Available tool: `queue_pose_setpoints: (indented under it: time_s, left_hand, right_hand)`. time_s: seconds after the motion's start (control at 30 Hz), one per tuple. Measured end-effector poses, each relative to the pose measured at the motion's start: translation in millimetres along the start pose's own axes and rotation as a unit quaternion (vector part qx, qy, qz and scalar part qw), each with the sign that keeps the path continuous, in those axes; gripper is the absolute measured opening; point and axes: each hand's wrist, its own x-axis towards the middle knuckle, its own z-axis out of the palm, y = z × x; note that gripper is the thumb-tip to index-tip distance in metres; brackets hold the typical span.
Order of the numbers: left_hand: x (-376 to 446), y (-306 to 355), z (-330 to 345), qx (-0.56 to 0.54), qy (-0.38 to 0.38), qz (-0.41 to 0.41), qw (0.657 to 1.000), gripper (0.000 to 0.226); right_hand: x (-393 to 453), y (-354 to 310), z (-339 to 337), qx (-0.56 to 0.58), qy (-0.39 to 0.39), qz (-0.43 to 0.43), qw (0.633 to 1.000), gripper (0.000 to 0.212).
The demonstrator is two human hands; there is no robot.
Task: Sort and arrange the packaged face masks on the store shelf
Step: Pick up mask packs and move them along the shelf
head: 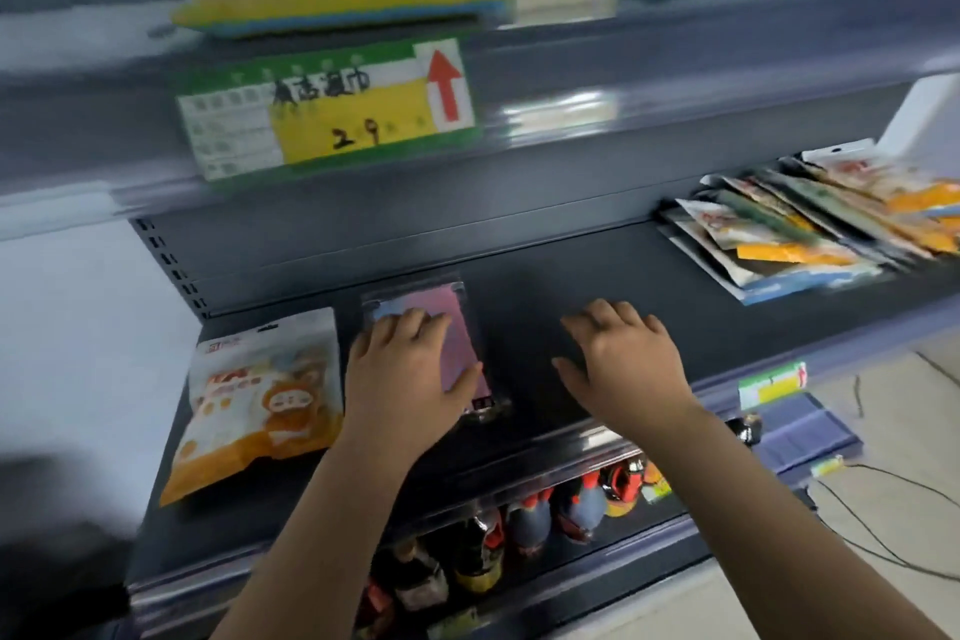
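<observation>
Dark shelf, orange pack beside left hand, bottles below

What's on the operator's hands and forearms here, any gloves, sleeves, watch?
Nothing worn that shows. The left hand and right hand are bare, with no gloves, rings or markings visible. Both forearms are bare as far as the frame's bottom edge: no sleeves, watch, straps or cables. The frame is motion-blurred, so fine detail can't be ruled out.

Bare shelf — seemingly — before mask pile
</observation>
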Motion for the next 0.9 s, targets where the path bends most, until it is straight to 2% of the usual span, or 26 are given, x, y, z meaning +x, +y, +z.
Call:
queue_pose_setpoints:
  time_s: [0.2,0.27,0.43,0.7,0.9]
  left_hand:
    - [40,121,24,0.004,-0.018,0.084,0.996,0.062]
    - [49,161,32,0.005,-0.030,0.110,0.993,0.063]
    - [69,247,49,0.004,-0.041,0.163,0.986,0.062]
    - [100,329,68,-0.023,-0.045,0.190,0.980,0.062]
    - [137,375,86,-0.029,-0.042,0.212,0.976,0.060]
  right_hand:
    - [-28,97,-26,-0.058,-0.051,0.026,0.997,0.039]
    - [-37,129,-30,-0.072,-0.038,0.023,0.996,0.043]
    - [-59,195,-36,-0.110,-0.085,0.077,0.987,0.041]
    - [-72,275,-36,-0.089,-0.051,0.096,0.990,0.050]
    - [-59,325,-29,-0.089,-0.072,0.127,0.985,0.049]
